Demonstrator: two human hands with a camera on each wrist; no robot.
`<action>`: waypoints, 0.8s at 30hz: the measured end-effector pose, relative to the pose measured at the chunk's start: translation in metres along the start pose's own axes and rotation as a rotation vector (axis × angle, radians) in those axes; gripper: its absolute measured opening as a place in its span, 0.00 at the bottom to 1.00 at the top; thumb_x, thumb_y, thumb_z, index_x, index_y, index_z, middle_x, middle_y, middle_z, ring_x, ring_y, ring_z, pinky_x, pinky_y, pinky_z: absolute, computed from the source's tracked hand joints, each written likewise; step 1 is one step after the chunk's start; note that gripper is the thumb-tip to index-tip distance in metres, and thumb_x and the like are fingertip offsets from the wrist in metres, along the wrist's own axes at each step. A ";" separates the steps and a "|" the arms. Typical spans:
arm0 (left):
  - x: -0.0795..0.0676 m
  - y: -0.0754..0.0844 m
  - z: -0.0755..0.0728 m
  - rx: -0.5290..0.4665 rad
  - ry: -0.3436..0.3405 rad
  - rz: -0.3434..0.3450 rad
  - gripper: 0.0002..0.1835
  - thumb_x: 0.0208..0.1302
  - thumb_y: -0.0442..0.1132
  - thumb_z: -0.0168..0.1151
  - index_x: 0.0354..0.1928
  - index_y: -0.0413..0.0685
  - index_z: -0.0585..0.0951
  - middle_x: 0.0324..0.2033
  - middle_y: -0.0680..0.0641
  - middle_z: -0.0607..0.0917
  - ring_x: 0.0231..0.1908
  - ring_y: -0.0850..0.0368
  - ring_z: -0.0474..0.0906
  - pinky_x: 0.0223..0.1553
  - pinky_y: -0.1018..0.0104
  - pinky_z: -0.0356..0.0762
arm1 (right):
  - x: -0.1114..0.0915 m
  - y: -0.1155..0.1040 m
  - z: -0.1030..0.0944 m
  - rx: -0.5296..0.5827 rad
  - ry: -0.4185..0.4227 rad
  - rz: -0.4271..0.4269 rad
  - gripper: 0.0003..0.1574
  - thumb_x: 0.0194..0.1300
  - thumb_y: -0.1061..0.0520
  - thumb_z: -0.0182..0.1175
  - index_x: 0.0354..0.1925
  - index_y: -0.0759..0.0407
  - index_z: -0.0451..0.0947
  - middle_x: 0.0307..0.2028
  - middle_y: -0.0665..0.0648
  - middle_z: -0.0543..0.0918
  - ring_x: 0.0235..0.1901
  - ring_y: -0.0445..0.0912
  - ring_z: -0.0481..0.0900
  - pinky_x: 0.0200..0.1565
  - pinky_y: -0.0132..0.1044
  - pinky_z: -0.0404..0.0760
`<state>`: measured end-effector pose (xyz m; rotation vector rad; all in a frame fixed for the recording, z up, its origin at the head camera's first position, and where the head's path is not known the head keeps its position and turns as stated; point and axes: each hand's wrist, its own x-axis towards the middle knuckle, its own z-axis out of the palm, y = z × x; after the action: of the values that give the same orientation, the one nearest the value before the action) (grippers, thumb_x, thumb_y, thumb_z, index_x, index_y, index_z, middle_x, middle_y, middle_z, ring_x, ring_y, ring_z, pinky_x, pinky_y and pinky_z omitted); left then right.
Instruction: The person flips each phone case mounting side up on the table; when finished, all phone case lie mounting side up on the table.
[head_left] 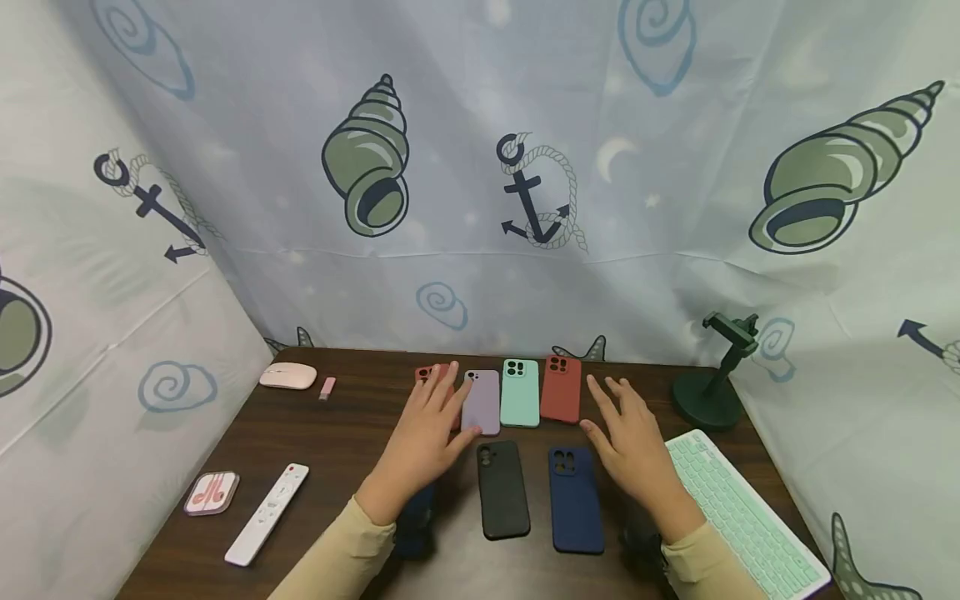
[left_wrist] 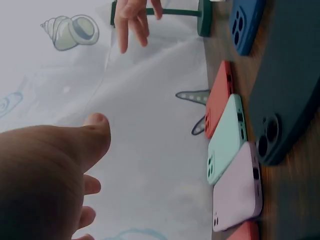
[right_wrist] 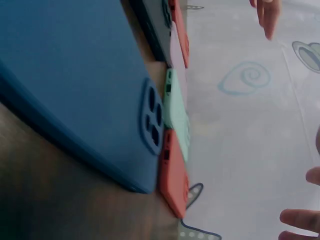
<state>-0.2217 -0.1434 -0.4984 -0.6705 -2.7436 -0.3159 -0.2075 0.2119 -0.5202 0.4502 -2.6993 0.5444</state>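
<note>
Both hands are held above the table with fingers spread and nothing in them. Beneath the left hand [head_left: 423, 433], a red phone case [head_left: 423, 372] is partly covered. Beside it lie a lilac phone case [head_left: 482, 404], a mint phone case [head_left: 520, 393] and another red phone case [head_left: 561, 390], forming a back row. Closer to me are a black phone case [head_left: 503, 490] and a navy phone case [head_left: 576, 500], camera cutouts facing away from me. The right hand [head_left: 630, 437] is nearest the navy case and the right-hand red one. A dark blue item [head_left: 414, 521] under the left wrist is mostly hidden.
On the left are a white mouse [head_left: 288, 376], a pink USB stick [head_left: 327, 388], boxed earphones [head_left: 212, 493] and a white remote [head_left: 267, 515]. A dark green stand [head_left: 708, 396] and a mint keyboard [head_left: 742, 508] occupy the right. A patterned curtain [head_left: 450, 167] hangs behind the table.
</note>
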 end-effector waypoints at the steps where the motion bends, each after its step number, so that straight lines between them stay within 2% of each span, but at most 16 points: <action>1: 0.000 0.002 0.000 -0.004 -0.009 0.017 0.42 0.70 0.64 0.57 0.79 0.54 0.59 0.81 0.44 0.49 0.81 0.43 0.39 0.77 0.40 0.48 | -0.003 -0.001 0.001 0.019 0.009 0.006 0.45 0.76 0.35 0.51 0.81 0.37 0.46 0.75 0.65 0.61 0.75 0.65 0.57 0.68 0.68 0.62; 4: 0.000 0.007 0.002 -0.033 -0.025 0.080 0.41 0.71 0.63 0.57 0.78 0.51 0.61 0.81 0.44 0.52 0.81 0.44 0.41 0.76 0.42 0.52 | -0.011 -0.003 0.005 0.095 0.037 0.057 0.44 0.76 0.36 0.52 0.81 0.40 0.48 0.68 0.64 0.69 0.68 0.61 0.67 0.63 0.63 0.69; 8: 0.001 0.013 0.005 -0.097 -0.069 0.214 0.36 0.72 0.60 0.57 0.76 0.53 0.66 0.79 0.46 0.59 0.79 0.44 0.51 0.74 0.45 0.60 | -0.023 -0.005 0.013 0.212 0.040 0.159 0.43 0.77 0.35 0.49 0.80 0.48 0.51 0.55 0.57 0.77 0.55 0.52 0.76 0.53 0.53 0.76; 13: 0.000 0.028 0.010 -0.169 -0.153 0.359 0.29 0.75 0.58 0.55 0.73 0.59 0.70 0.75 0.48 0.66 0.75 0.49 0.62 0.69 0.51 0.70 | -0.038 -0.002 0.025 0.303 -0.020 0.276 0.43 0.76 0.33 0.48 0.77 0.55 0.57 0.44 0.50 0.79 0.37 0.40 0.76 0.39 0.36 0.76; 18: -0.001 0.051 0.029 -0.189 -0.199 0.424 0.26 0.75 0.56 0.56 0.70 0.60 0.72 0.73 0.50 0.68 0.71 0.54 0.67 0.67 0.55 0.72 | -0.051 0.004 0.033 0.369 -0.103 0.383 0.42 0.74 0.36 0.55 0.73 0.60 0.63 0.42 0.51 0.81 0.35 0.39 0.75 0.38 0.33 0.75; 24: -0.003 0.082 0.054 -0.236 -0.359 0.428 0.24 0.75 0.57 0.55 0.68 0.60 0.75 0.70 0.47 0.70 0.67 0.56 0.72 0.62 0.60 0.77 | -0.060 0.008 0.044 0.435 -0.200 0.484 0.36 0.73 0.39 0.58 0.69 0.58 0.69 0.40 0.50 0.83 0.33 0.40 0.75 0.36 0.33 0.74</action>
<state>-0.1925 -0.0591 -0.5383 -1.4757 -2.8041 -0.4592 -0.1692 0.2144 -0.5839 -0.0634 -2.8789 1.2951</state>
